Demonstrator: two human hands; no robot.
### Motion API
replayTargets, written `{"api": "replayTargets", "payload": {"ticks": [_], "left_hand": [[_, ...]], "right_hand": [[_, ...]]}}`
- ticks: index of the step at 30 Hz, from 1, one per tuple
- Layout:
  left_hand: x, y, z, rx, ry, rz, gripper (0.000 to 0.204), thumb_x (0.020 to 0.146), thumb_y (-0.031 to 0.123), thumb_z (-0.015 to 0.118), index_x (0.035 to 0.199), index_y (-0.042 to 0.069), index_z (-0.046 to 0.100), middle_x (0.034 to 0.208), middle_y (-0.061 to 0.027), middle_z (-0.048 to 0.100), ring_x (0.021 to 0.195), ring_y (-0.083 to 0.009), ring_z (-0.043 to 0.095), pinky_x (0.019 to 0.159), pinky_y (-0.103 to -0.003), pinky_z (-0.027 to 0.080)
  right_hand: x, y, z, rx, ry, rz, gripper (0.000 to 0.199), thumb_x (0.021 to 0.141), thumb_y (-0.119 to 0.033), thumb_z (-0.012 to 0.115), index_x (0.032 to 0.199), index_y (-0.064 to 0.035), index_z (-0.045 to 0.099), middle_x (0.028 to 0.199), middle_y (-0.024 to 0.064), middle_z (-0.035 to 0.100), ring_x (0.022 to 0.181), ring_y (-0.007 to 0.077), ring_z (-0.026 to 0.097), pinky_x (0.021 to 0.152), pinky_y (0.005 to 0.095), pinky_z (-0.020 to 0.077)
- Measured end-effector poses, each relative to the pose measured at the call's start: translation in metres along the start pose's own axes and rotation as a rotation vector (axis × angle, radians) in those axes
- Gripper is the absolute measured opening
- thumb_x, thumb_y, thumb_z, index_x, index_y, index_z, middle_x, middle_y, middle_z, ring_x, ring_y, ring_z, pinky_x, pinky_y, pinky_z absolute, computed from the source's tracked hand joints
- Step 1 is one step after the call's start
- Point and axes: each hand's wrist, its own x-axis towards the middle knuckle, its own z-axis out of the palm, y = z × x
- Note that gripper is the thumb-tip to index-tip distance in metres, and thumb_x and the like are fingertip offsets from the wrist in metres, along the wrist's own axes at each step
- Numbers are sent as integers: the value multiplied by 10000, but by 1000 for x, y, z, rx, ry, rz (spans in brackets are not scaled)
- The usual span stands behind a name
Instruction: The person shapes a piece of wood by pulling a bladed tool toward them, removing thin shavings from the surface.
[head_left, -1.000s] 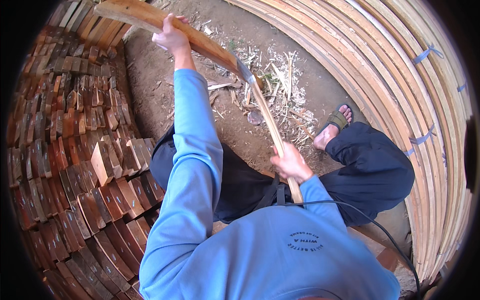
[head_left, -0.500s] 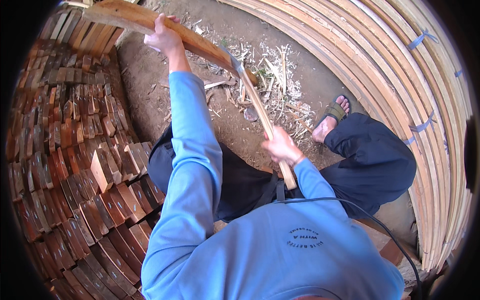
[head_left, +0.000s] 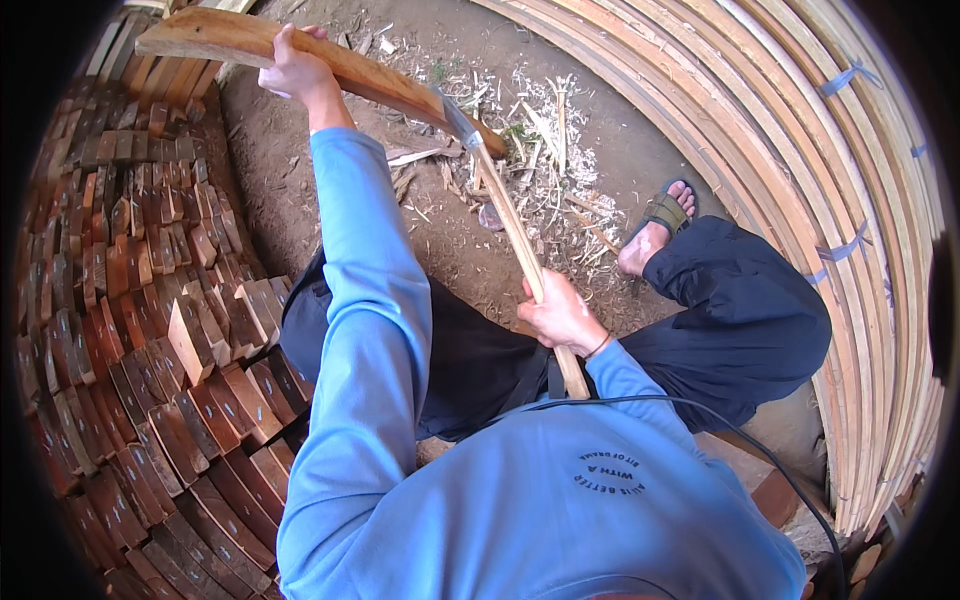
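My left hand (head_left: pixel 300 75) is closed round the upper part of a long, slightly curved wooden board (head_left: pixel 385 85), which slants from the upper left down toward the ground. My right hand (head_left: pixel 563 315) grips the pale wooden handle of an adze (head_left: pixel 513 215), low down near my waist. The adze's grey metal head (head_left: pixel 460 122) lies against the board near its lower end; whether the edge bites into the wood I cannot tell.
Pale wood chips (head_left: pixel 575 155) litter the dirt ground (head_left: pixel 285 185) beyond my legs. Stacked short wooden blocks (head_left: pixel 150 330) fill the left side. Long bent planks (head_left: pixel 800 130), tied with blue strips, curve along the right. A black cable (head_left: pixel 740 435) crosses my shirt. My sandalled foot (head_left: pixel 655 230) rests near the chips.
The board and my left hand have shifted a little to the left. My right hand sits slightly lower in view, still on the handle. The adze head stays at the board's lower end.
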Motion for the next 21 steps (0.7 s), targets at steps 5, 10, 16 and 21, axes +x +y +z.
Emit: {"api": "replayTargets", "payload": {"ticks": [5, 10, 16, 21], "left_hand": [[-9, 3, 13, 11, -7, -9, 255, 844, 75, 631, 894, -172, 592, 696, -235, 670, 527, -282, 653, 515, -388, 550], [5, 4, -3, -4, 22, -3, 248, 846, 67, 634, 897, -172, 593, 702, -230, 663, 547, -290, 658, 526, -395, 555], [-16, 13, 7, 0, -21, -28, 272, 838, 83, 640, 912, -173, 587, 709, -225, 655, 564, -305, 659, 549, -395, 557], [4, 7, -13, -12, 36, -61, 280, 838, 95, 641, 909, -170, 586, 719, -235, 664, 560, -304, 662, 542, -391, 554]], "right_hand": [[43, -4, -11, -65, 9, -48, 244, 832, 11, 647, 955, -72, 453, 598, -1, 490, 372, 127, 500, 323, 308, 374], [3, 18, -13, 21, -61, -35, 211, 837, 8, 646, 955, -43, 479, 649, 24, 494, 375, 139, 492, 322, 328, 370], [36, -3, -13, -61, -1, -11, 241, 834, -15, 680, 957, -52, 476, 632, 18, 491, 410, 142, 508, 341, 315, 375], [1, 12, -14, -6, -52, -22, 246, 839, -2, 670, 963, -58, 465, 627, 9, 489, 391, 123, 494, 326, 307, 358]]}}
